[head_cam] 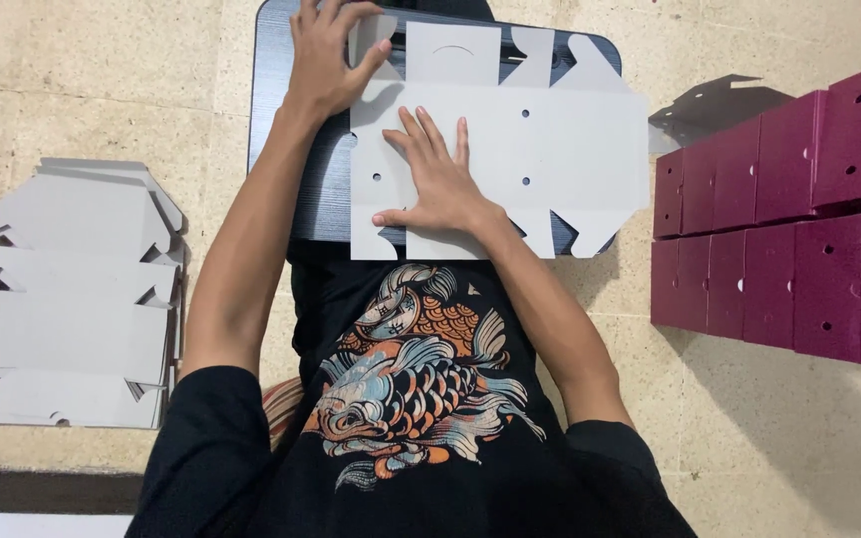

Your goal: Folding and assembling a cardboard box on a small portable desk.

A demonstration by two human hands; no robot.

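Right hand point(440, 184) lies flat, fingers spread wide, palm pressing the grey die-cut cardboard blank point(570, 149) down, probably to pin it in place. Left hand point(326, 55) grips the blank's far left flap point(371, 40), thumb over the edge, fingers curled, apparently bending it along a crease. The blank lies white side up on a small dark table point(301, 149), overhanging its right edge. Left of the table, on the floor, a stack of flat blanks point(67, 299). Right of the table, rows of folded maroon boxes point(799, 239) with punched holes, lined up together.
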